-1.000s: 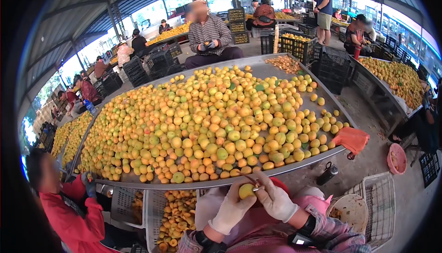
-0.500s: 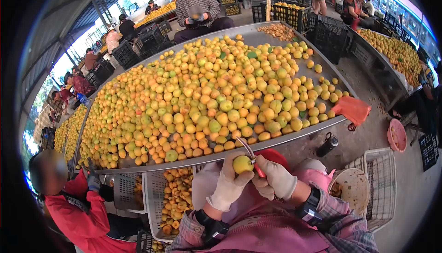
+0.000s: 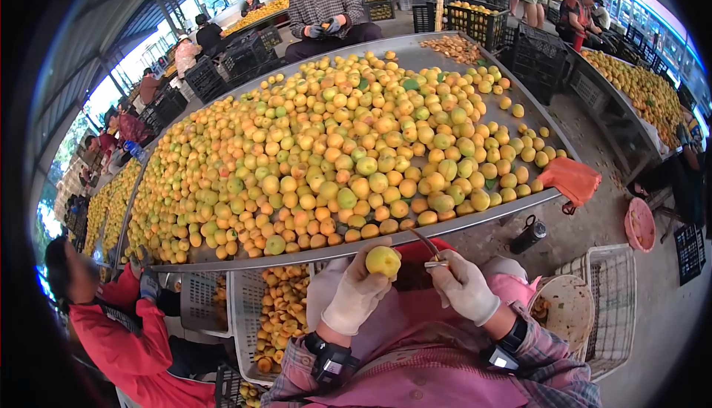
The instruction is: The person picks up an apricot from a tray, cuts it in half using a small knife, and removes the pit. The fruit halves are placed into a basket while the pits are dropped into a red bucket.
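Note:
My left hand (image 3: pixel 352 303), in a pale glove, grips a yellow-green apricot (image 3: pixel 383 261) between thumb and fingers, near the front edge of the metal table. To its right, my gloved right hand (image 3: pixel 469 291) is closed around a small knife with a curved blade (image 3: pixel 425 243); the fingers hide most of its handle. The blade and the apricot are apart. Beyond both hands a broad heap of apricots (image 3: pixel 311 156) covers much of the metal table (image 3: pixel 486 219).
Left of my lap, a white crate (image 3: pixel 241 319) contains opened apricots. A bucket (image 3: pixel 575 308) and a crate stand right. A dark bottle (image 3: pixel 528 235) is on the floor; an orange bag (image 3: pixel 569 179) hangs at the table corner. A person in red (image 3: pixel 148 349) sits left.
My hands have moved apart: the left went slightly left and up with the apricot, the right moved right with the knife. The blade has come away from the fruit.

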Available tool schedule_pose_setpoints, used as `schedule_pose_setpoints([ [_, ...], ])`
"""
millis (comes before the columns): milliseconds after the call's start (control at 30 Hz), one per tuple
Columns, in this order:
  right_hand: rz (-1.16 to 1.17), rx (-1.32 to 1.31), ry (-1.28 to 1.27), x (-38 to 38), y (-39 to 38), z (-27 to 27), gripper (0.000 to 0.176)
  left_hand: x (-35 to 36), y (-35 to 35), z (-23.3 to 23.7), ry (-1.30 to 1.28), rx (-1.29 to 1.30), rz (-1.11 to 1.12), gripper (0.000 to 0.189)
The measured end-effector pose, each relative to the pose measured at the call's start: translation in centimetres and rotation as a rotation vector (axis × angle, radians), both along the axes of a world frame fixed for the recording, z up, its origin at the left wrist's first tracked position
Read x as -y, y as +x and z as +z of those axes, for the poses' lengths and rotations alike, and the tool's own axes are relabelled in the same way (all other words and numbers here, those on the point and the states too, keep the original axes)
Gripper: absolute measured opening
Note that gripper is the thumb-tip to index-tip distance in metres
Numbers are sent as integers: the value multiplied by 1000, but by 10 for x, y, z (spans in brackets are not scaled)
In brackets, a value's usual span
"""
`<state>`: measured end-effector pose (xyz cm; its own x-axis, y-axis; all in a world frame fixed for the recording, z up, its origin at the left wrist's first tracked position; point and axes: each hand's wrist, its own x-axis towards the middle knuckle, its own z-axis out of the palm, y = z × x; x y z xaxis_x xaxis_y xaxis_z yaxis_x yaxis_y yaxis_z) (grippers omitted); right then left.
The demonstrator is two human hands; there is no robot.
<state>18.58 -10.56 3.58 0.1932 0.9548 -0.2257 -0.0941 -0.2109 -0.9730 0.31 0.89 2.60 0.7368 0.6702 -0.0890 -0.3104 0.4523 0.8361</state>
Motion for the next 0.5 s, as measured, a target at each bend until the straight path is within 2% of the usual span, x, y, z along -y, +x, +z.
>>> schedule_pose_setpoints([
  [67,22,70,157,4,-5,-9,20,0,0,-2,-63,34,-12,63],
  [200,75,131,244,3,-16,-11,20,0,7,-14,-6,30,-25,68],
  [233,92,301,282,1,-13,-26,21,0,8,-14,21,18,-16,71],
  [500,70,562,194,5,-17,-18,27,5,6,-4,86,-103,-56,63],
])
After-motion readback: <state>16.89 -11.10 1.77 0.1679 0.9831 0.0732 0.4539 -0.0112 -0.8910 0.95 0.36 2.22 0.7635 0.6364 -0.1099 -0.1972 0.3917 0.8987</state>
